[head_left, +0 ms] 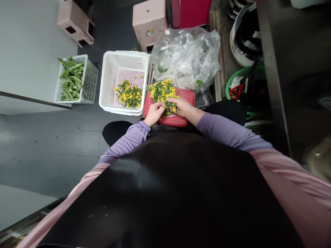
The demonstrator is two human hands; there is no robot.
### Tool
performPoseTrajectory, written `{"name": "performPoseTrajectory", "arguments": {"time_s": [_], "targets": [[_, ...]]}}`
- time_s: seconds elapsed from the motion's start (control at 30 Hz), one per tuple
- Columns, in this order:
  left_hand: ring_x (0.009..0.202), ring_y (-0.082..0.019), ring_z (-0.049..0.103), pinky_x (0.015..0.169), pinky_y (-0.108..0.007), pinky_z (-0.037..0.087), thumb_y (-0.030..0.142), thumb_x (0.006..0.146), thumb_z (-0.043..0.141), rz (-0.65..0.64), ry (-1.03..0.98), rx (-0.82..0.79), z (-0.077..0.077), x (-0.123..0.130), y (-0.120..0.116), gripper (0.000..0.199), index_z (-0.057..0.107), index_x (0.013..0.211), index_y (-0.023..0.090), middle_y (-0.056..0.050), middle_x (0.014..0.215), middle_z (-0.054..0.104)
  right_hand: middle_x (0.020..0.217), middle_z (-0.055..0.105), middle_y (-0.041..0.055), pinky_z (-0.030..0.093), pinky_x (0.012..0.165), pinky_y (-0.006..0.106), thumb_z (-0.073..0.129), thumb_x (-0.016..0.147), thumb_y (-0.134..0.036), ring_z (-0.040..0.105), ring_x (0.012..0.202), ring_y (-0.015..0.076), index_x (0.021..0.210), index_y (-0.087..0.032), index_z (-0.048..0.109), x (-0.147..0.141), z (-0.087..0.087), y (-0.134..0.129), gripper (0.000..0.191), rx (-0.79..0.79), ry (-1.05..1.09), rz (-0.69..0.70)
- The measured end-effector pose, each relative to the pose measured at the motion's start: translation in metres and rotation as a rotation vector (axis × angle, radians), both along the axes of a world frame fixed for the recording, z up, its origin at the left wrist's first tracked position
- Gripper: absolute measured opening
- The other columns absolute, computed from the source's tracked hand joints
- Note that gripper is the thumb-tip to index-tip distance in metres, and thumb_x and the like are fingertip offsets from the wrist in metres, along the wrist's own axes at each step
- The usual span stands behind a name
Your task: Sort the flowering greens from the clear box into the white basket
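Baby cucumbers with yellow flowers [162, 90] lie heaped in what looks like a clear plastic tray on a red lid-like board [188, 98], close in front of my body. At the heap's near left corner is my left hand [156, 112], thumb and fingertips pinched together. What they hold is too small to make out. From the right, my right hand [182, 106] reaches into the heap, its thumb over the flowers and its fingers curled around some of them. More flowered cucumbers [129, 94] lie in a white perforated basket [106, 82] to the left.
A smaller white basket [89, 81] of thick green stems stands farther left. Beyond the board lies a crumpled clear plastic bag [187, 57]. Two pink stools [150, 22] are at the back. Buckets [238, 41] and a green basin [232, 79] stand right, beside a dark metal counter [305, 44].
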State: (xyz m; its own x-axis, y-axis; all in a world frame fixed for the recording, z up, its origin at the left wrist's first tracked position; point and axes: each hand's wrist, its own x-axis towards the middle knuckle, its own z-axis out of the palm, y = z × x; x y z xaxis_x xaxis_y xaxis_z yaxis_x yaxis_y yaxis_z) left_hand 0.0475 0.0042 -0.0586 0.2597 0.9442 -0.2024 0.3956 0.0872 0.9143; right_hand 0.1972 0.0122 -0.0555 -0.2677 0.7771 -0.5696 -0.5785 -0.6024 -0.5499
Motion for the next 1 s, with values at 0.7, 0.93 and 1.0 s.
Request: {"name": "performPoseTrajectory", "arguments": {"time_s": [0.7, 0.93, 1.0], "targets": [[0.041, -0.009, 0.046, 0.048, -0.021, 0.041, 0.017, 0.087, 0.051, -0.038, 0.057, -0.073, -0.011, 0.001, -0.005, 0.014, 0.048, 0.074, 0.021, 0.007, 0.051, 0.048, 0.065, 0.068, -0.0017, 0.050, 0.054, 0.020, 0.065, 0.086, -0.004, 0.059, 0.053, 0.0091, 0.077, -0.015, 0.064, -0.007, -0.007, -0.003, 0.014, 0.003, -0.047, -0.084], [0.095, -0.024, 0.069, 0.089, -0.035, 0.051, 0.026, 0.092, 0.056, -0.241, 0.840, 0.170, -0.008, -0.014, 0.016, 0.021, 0.072, 0.088, 0.012, -0.017, 0.108, 0.070, 0.069, 0.066, -0.0007, 0.050, 0.051, 0.023, 0.072, 0.081, -0.016, 0.058, 0.058, 0.0109, 0.079, -0.017, 0.062, 0.019, -0.003, 0.025, 0.010, -0.083, -0.116, -0.237], [0.097, -0.024, 0.069, 0.089, -0.034, 0.051, 0.023, 0.092, 0.056, -0.221, 0.899, 0.178, -0.008, -0.013, 0.025, 0.021, 0.074, 0.094, 0.012, -0.017, 0.115, 0.069, 0.071, 0.066, -0.0008, 0.049, 0.051, 0.022, 0.072, 0.080, -0.016, 0.058, 0.060, 0.0104, 0.080, -0.018, 0.061, 0.025, -0.004, 0.031, 0.011, -0.077, -0.112, -0.260]]}}
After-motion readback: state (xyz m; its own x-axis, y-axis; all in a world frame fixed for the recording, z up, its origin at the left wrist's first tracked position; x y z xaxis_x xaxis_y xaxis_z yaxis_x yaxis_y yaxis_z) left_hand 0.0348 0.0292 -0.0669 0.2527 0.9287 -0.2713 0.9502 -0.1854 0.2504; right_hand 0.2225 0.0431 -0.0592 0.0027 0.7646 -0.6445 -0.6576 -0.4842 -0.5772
